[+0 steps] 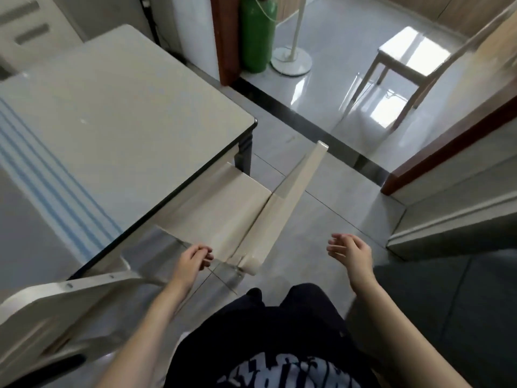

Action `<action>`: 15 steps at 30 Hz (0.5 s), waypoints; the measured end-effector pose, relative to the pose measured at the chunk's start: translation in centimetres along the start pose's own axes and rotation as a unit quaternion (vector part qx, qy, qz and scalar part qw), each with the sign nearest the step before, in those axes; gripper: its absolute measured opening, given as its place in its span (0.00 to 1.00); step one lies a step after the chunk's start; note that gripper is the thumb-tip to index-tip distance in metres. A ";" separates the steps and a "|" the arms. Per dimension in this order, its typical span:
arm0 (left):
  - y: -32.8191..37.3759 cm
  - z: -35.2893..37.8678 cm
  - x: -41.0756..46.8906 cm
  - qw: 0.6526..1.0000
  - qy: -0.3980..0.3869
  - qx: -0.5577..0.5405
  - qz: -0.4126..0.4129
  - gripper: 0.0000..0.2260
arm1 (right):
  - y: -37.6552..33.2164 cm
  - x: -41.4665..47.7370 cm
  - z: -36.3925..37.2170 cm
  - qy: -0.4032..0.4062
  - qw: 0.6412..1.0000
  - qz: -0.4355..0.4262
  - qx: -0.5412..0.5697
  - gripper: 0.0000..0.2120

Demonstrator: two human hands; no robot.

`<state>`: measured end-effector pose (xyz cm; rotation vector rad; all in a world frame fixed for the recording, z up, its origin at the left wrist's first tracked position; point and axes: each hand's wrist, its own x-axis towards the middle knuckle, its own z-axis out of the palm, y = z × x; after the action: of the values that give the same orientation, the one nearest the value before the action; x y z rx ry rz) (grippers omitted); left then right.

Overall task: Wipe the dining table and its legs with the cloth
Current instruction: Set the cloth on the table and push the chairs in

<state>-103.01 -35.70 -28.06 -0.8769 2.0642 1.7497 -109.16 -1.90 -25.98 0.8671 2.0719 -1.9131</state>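
Pale surfaces are set off by blue, green and black.

The table (112,113) top is seen in pale grey-white, edged in black, with a dark leg (244,155). A white cloth (42,169) is marked with parallel blue stripes. The chair (237,214) is finished in cream. The floor (321,214) is laid in glossy light-grey tiles and crossed by a black strip (307,127). A cylinder (256,37) is coloured green, a door frame (223,40) reddish brown, a stool (411,51) white. The shirt (279,331) is dark navy, printed with pale blue-white lettering.
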 end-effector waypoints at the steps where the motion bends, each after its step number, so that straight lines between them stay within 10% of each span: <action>1: 1.1 0.4 0.3 1.000 0.007 -0.008 0.015 0.10 | -2.2 0.7 0.7 -0.011 0.999 -0.035 -0.008 0.12; 9: 6.8 4.8 0.9 0.993 0.059 -0.051 0.088 0.09 | -13.8 8.1 6.6 -0.161 0.889 -0.380 -0.198 0.09; 15: 8.0 10.4 0.3 0.991 0.110 0.044 0.055 0.11 | -15.7 15.8 8.4 -0.271 0.498 -0.551 -0.612 0.22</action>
<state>-109.81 -25.11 -24.20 -0.9845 2.3523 1.6662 -132.41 -5.39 -22.05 -1.4319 2.6588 -0.0789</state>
